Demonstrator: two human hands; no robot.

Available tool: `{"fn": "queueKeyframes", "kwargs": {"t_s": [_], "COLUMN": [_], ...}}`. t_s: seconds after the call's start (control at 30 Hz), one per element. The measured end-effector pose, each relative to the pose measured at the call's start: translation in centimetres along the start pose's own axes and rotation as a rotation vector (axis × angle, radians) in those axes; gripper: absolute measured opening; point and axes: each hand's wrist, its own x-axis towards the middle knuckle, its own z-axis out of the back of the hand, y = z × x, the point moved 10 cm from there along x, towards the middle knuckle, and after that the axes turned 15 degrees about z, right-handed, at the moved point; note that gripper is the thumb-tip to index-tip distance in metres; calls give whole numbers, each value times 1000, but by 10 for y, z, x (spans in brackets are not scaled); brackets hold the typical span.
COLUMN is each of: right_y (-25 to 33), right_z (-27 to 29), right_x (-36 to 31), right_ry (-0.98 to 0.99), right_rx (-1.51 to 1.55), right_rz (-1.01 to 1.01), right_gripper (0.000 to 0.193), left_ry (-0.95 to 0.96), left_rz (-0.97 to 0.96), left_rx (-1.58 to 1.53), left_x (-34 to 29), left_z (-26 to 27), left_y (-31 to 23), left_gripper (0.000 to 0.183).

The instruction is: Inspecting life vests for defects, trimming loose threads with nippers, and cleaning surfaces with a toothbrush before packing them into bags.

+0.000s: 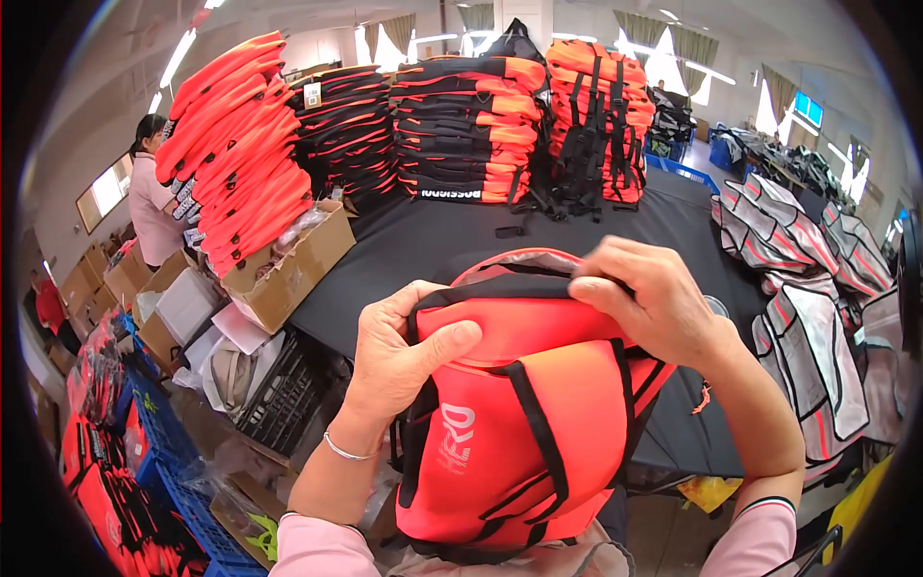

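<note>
While both hands are gripping its upper end, the orange-red backpack (490,399) is filling the lower centre of the frame, in front of the black-covered table (375,284). I'm reading its long axis as roughly up-down in frame, base pointing at the lower edge. I can't tell what's bearing its weight.

Key relation: the black-trimmed top edge (514,287) is running crosswise between the hands, and the bag's body is lying below it, toward the wearer. Left hand (396,348) is pinching the upper-left corner, thumb flat on the front panel, fingers partly hidden behind. Right hand (659,303) is closing narrow on the upper-right stretch, fingers curling over the trim. Neither is nearer overall, both are touching; I'm seeing the right sitting slightly higher in frame.

Surroundings: folded black-and-orange bags (466,125) are standing stacked at upper centre, a cardboard box (327,252) is sitting at left under a leaning orange stack (231,144), grey panels with black edging (817,361) are lying at the right.
</note>
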Motion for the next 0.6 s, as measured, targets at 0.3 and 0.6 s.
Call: {"fn": "queueKeyframes", "kwargs": {"t_s": [0.3, 0.6], "right_y": [49, 41], "right_z": [-36, -66], "right_x": [53, 50], "right_ry": [132, 255], "right_rx": [7, 318], "right_rz": [180, 44], "right_gripper": [31, 30], "left_ry": [6, -81], "left_rz": [-120, -501], "left_rx": [162, 606], "left_x": [-10, -32], "left_z": [-12, -24], "left_y": [-9, -32], "left_gripper": [18, 29]}}
